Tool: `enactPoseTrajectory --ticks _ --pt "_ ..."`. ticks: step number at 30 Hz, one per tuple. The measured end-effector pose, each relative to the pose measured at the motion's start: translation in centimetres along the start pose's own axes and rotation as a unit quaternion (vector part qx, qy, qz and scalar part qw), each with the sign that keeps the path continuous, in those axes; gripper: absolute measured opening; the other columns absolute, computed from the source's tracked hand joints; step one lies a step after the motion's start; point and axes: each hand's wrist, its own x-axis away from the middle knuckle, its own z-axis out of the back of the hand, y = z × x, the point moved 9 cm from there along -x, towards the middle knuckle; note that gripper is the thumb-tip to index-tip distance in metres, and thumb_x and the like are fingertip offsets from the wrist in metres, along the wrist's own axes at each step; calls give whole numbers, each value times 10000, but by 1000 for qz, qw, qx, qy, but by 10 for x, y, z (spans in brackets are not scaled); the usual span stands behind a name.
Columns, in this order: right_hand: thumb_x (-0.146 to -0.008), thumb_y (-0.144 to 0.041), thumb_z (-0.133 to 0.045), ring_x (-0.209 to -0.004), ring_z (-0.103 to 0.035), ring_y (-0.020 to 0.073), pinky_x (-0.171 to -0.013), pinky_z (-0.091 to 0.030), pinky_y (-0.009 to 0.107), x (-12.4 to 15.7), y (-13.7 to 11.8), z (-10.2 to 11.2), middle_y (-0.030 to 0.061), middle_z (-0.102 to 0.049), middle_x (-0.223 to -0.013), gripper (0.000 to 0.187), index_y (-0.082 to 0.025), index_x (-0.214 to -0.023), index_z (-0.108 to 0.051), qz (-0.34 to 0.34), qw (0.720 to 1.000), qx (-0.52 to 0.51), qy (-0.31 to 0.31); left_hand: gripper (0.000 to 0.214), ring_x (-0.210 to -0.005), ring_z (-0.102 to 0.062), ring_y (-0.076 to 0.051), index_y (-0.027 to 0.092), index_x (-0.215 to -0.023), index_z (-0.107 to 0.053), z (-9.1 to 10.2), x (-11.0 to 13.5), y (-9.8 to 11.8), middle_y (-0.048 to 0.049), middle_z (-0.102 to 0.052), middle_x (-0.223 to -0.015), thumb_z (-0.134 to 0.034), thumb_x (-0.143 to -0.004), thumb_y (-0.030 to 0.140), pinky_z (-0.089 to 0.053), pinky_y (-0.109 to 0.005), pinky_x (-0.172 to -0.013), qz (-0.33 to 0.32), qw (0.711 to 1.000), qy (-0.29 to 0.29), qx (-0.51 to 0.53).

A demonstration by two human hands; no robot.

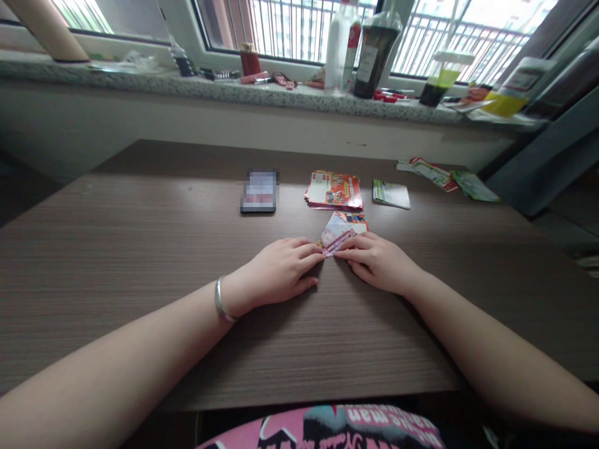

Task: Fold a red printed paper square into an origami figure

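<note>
A small printed paper sheet (345, 226), partly folded, lies on the table in front of me. A folded strip with pink and white print runs slantwise along its lower left. My left hand (285, 271), with a silver bangle at the wrist, rests with outstretched fingertips on the left corner of the sheet, its thumb apart on the table. From the other side my right hand (381, 262) lays its fingers over the sheet's lower right edge, covering that part. Neither hand visibly grips the sheet; both look open and press it down.
Beyond the sheet lie a stack of red and white printed leaflets (334, 190), a blurred phone-like device (259, 191) and a green-white folded booklet (391, 194). More leaflets (433, 173) lie far right. Bottles and cups (374, 59) crowd the windowsill (290, 96).
</note>
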Motion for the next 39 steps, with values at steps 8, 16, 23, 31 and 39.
enactPoseTrajectory --ticks 8,16,23,31,39 --pt "-904 -149 -497 -989 -600 227 -872 -510 384 -5 -3 -7 87 -680 -1093 326 -224 -1149 -698 -5 998 54 -11 421 -1170 -543 -260 168 -1318 -551 -4 -3 0 -121 -605 -1265 -523 -937 345 -457 -427 -1030 -9 1000 13 -11" --pt "-883 -122 -499 -1050 -565 238 -930 -495 377 -12 -11 -15 116 -652 -1109 289 -164 -1099 -687 -27 996 69 -50 374 -1117 -549 -256 160 -1258 -579 -5 -9 0 -122 -601 -1247 -504 -939 339 -451 -428 -1017 11 1000 8 -25" --pt "-895 -148 -501 -1014 -567 237 -890 -503 362 -11 -11 -10 96 -662 -1096 272 -179 -1075 -703 -37 995 81 -46 347 -1184 -544 -260 175 -1237 -593 -1 -4 -2 -105 -590 -1303 -516 -933 324 -444 -432 -1046 15 1000 -14 -18" --pt "-884 -135 -508 -1017 -569 230 -900 -499 357 -10 -11 -8 90 -664 -1098 283 -185 -1084 -702 -32 996 74 -39 281 -1085 -600 -239 169 -1157 -636 8 1 -4 -98 -632 -1210 -524 -925 282 -494 -396 -980 14 999 -26 -12" --pt "-880 -131 -511 -1021 -562 236 -889 -502 359 -9 -9 -7 86 -664 -1090 290 -195 -1089 -701 -29 996 78 -32 254 -1056 -621 -212 196 -1106 -675 11 5 -8 -78 -664 -1135 -499 -939 270 -498 -357 -969 31 999 -42 11"
